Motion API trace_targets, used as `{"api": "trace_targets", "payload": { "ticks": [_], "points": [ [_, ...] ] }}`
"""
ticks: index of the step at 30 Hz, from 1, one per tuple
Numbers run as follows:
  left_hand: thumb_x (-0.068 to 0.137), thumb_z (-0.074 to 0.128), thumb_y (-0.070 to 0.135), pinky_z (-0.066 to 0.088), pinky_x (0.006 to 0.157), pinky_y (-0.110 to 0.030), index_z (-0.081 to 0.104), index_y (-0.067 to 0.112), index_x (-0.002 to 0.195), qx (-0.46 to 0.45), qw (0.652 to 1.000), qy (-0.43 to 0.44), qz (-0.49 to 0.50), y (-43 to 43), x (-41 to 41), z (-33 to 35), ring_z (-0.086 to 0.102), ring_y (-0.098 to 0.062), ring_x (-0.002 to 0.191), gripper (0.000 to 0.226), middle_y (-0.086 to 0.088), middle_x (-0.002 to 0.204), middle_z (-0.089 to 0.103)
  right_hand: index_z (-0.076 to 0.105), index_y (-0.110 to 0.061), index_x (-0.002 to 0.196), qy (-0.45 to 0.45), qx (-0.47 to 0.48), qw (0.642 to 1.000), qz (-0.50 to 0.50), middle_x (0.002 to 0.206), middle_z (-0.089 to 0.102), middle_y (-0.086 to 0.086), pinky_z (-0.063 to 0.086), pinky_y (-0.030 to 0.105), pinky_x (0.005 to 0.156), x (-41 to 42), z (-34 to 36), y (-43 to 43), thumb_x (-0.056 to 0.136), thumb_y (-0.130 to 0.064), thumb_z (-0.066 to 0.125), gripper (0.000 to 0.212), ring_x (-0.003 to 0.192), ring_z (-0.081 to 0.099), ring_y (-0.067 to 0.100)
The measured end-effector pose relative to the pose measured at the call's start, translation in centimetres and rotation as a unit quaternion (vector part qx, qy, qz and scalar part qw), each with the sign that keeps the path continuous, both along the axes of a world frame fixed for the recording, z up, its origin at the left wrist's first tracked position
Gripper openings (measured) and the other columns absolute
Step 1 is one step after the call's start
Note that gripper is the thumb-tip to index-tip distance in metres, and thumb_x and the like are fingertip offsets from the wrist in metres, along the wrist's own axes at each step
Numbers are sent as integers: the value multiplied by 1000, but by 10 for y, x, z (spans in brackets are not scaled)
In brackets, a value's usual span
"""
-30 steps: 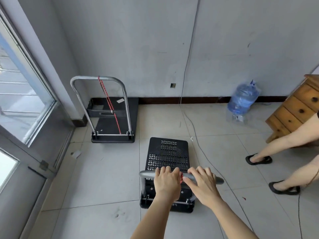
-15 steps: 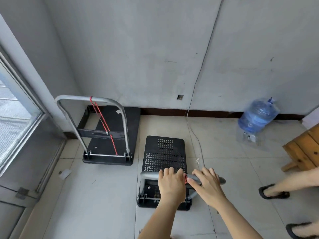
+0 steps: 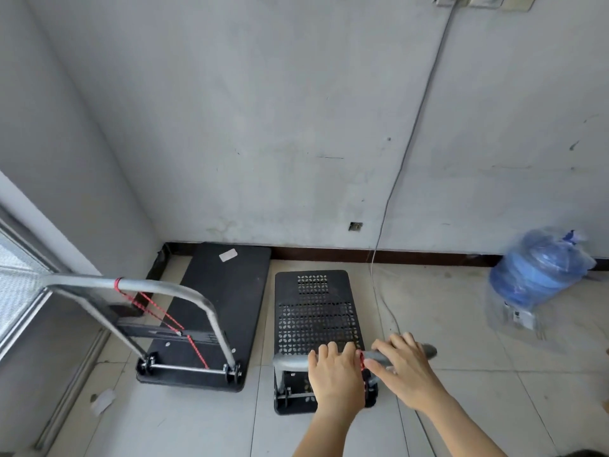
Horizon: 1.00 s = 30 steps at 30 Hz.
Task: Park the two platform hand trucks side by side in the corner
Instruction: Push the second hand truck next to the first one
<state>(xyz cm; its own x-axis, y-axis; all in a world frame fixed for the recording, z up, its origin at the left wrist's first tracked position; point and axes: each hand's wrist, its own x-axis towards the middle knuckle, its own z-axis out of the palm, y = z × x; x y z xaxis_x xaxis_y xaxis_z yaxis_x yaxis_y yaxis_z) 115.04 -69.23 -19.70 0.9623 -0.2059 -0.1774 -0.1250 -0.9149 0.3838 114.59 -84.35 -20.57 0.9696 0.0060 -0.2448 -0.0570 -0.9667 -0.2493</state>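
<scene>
A large black platform hand truck [image 3: 227, 291] stands in the corner with its front against the skirting board; a red cord is tied on its silver handle. Right beside it stands a smaller black perforated hand truck [image 3: 316, 311], its front a short way from the wall. My left hand [image 3: 336, 374] and my right hand [image 3: 405, 367] both grip the smaller truck's grey handle bar [image 3: 290, 361], side by side, near a red cord on the bar.
A thin cable [image 3: 389, 199] runs down the wall and along the floor just right of the small truck. A blue water bottle in plastic wrap [image 3: 537, 275] lies at the right by the wall. A window [image 3: 19, 285] is at the left. A paper scrap [image 3: 102, 401] lies on the floor.
The small truck has rolled forward toward the wall and now sits alongside the large one. My view has moved closer; the other person's legs and the wooden drawers have left the view.
</scene>
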Motion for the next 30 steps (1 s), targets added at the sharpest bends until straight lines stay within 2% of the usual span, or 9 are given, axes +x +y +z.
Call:
{"api": "trace_targets", "payload": {
  "ticks": [3,5,12,16,19,22,25,28,30],
  "points": [
    [99,20,33,39,100,-42,54,23,105,8,999,35,12,-12,38,-1,53,-27,103,36,-2,105,60,54,-31,106,-22,12,1000,13,101,48,-10,32,29,83,39,0,-13,78,-70,18,60,97,34,12],
    [101,30,27,33,104,-39,49,22,113,12,998,56,12,-17,61,-1,47,-26,110,23,-2,113,55,54,-31,106,-30,9,999,23,101,49,-9,32,30,83,62,-2,-18,77,-71,16,62,97,34,12],
    [102,29,29,34,101,-38,50,20,111,55,998,37,2,-26,104,-3,49,-26,108,25,-4,112,57,55,-32,110,-24,13,999,24,108,52,-9,35,32,89,108,-4,-28,76,-72,17,65,102,35,13],
    [101,32,31,34,100,-38,51,19,117,71,995,64,-35,-25,117,4,49,-28,111,28,-6,116,57,49,-34,124,0,3,1000,20,118,51,-10,34,31,92,118,2,-31,73,-80,16,76,110,35,13],
    [99,36,27,38,99,-40,52,18,126,90,989,98,-68,-10,130,17,46,-30,116,33,-10,123,55,39,-36,132,73,-6,997,9,130,46,-5,33,38,97,123,18,-28,83,-71,29,62,122,31,17],
    [99,34,30,42,95,-40,60,18,121,93,992,78,-38,33,150,43,47,-28,118,36,-9,123,56,41,-37,130,143,-4,990,-9,131,45,-3,36,46,96,137,48,-18,85,-66,35,53,126,33,21],
    [98,35,29,46,90,-38,65,17,115,96,994,60,-3,99,177,78,53,-27,113,37,-6,120,62,54,-23,114,187,15,982,-14,123,56,4,42,38,91,168,93,13,88,-63,36,51,109,51,21],
    [97,37,25,46,85,-34,65,18,113,96,993,56,25,172,204,121,58,-29,107,33,-7,120,63,56,-7,103,176,16,984,13,109,59,8,39,32,76,208,144,72,93,-52,38,49,96,53,22],
    [96,39,24,46,85,-34,66,20,111,106,993,54,22,217,220,149,58,-29,107,31,-7,120,62,55,-8,105,148,23,988,29,114,55,8,38,33,79,232,171,120,93,-48,40,45,102,52,24]
  ]
}}
